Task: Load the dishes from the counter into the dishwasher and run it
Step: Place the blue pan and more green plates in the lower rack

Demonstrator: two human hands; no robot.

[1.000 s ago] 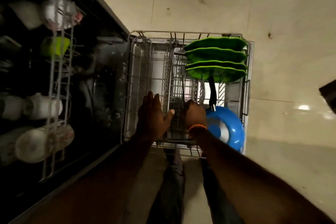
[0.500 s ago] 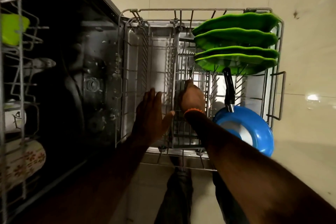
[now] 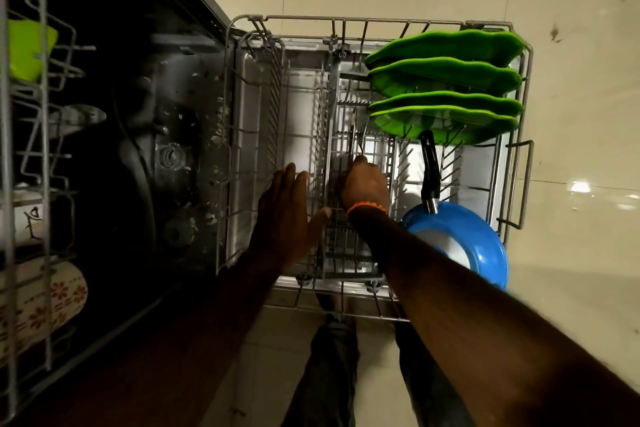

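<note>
The dishwasher's lower wire rack (image 3: 519, 184) is pulled out over the tiled floor. Several green plates (image 3: 446, 80) stand on edge at its far right. A blue pan (image 3: 485, 239) with a black handle leans below them. My right hand (image 3: 363, 185) is curled over the grey cutlery basket (image 3: 346, 253) and grips thin metal cutlery (image 3: 356, 135) whose ends stick up past the fingers. My left hand (image 3: 287, 215) is flat with straight fingers, beside the basket over the rack's middle section.
The open dishwasher tub (image 3: 166, 156) is dark at the left. The upper rack (image 3: 38, 149) at the far left carries mugs, a patterned cup (image 3: 45, 302) and a lime green item (image 3: 27, 45). My legs (image 3: 332, 364) stand just below the rack's near edge.
The view has come closer to the lower rack. My right hand has reached further up along the cutlery basket. My left hand has stayed flat beside it.
</note>
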